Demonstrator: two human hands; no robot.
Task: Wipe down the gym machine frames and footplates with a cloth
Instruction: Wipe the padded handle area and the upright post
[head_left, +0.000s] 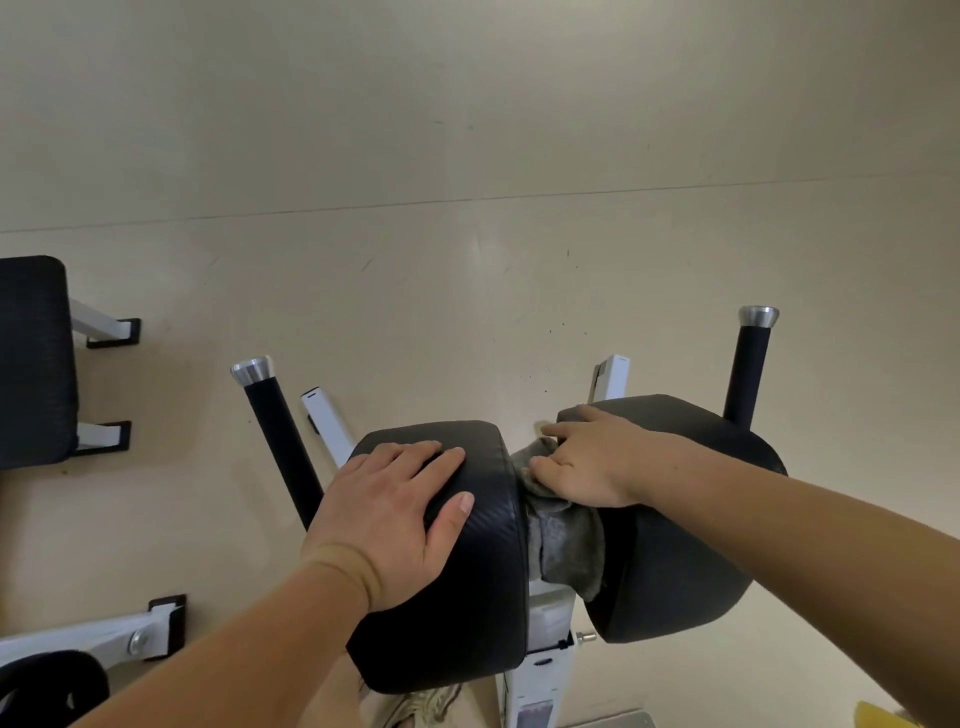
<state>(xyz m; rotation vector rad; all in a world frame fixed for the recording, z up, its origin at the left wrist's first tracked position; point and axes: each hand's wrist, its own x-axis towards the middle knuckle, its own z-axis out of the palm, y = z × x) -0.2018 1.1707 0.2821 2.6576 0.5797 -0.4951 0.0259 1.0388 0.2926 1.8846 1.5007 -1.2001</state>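
Down in the gap at the gym

A person's left hand (387, 514) lies flat with fingers spread on the black pad (467, 597) beneath it, holding nothing. Just beside it, the right hand (587, 457) curls its fingers into a bunched grey cloth (566, 540). The cloth hangs between that pad and the second black pad (675, 561) under the right wrist, above the white frame (545, 675).

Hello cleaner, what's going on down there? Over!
Left hand flat on left pad. Right hand grips grey cloth, wedged between that pad and right pad. Nothing in the way.
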